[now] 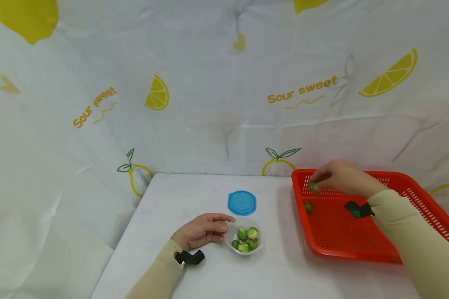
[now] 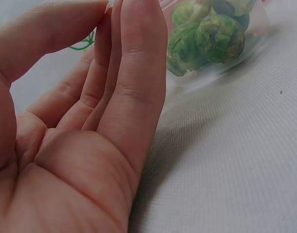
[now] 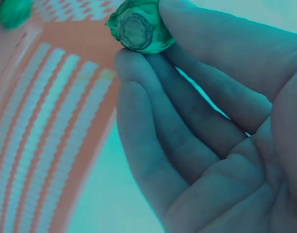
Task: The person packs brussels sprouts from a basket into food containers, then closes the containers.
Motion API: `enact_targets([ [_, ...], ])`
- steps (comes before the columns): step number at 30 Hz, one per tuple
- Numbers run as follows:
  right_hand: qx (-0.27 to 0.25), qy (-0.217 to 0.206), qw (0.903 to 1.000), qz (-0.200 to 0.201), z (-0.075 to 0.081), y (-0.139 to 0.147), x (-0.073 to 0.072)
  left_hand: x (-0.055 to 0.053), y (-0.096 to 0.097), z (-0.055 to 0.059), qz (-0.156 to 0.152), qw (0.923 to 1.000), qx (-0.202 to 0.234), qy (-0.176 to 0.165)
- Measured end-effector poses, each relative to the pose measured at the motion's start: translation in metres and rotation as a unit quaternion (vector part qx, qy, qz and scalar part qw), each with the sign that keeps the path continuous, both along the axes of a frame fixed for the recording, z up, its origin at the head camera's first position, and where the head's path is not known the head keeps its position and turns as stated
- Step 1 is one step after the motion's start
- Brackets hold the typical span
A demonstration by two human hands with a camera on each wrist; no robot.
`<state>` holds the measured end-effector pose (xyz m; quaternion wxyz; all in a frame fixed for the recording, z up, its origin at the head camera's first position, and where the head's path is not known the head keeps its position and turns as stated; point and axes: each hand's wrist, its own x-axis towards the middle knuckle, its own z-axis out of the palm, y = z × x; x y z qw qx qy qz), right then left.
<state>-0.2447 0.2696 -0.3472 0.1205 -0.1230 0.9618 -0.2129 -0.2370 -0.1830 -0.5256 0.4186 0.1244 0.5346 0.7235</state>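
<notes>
A small clear plastic bowl (image 1: 261,245) on the table holds several green Brussels sprouts (image 1: 244,241). My left hand (image 1: 203,230) rests on the table at its left side, with the fingertips against the rim. In the left wrist view, the fingers (image 2: 138,73) are fairly straight beside the bowl. My right hand (image 1: 340,178) pinches a Brussels sprout (image 3: 136,26) between thumb and fingertips, over the far left corner of the red basket (image 1: 349,249). One more Brussels sprout (image 1: 308,207) lies in the basket by its left wall.
A blue lid (image 1: 242,202) lies flat on the white table (image 1: 194,191), just beyond the bowl. The basket's raised, slotted walls stand at the right side of the table. Behind the table hangs a lemon-printed cloth (image 1: 209,83).
</notes>
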Motion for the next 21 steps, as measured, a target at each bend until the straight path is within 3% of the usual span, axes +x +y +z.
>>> enact_targets([
  [5,-0.014,0.011,0.9997,0.013,0.011,-0.03,0.007,-0.001,-0.002,0.0,-0.002,1.0,0.0,0.009],
  [10,-0.052,0.004,0.9985,0.017,0.012,-0.068,0.016,-0.003,-0.003,-0.001,-0.002,0.9999,0.001,0.015],
  [21,-0.124,-0.021,0.9918,0.024,-0.016,-0.146,0.037,-0.003,-0.002,-0.003,0.01,0.9999,-0.003,0.003],
])
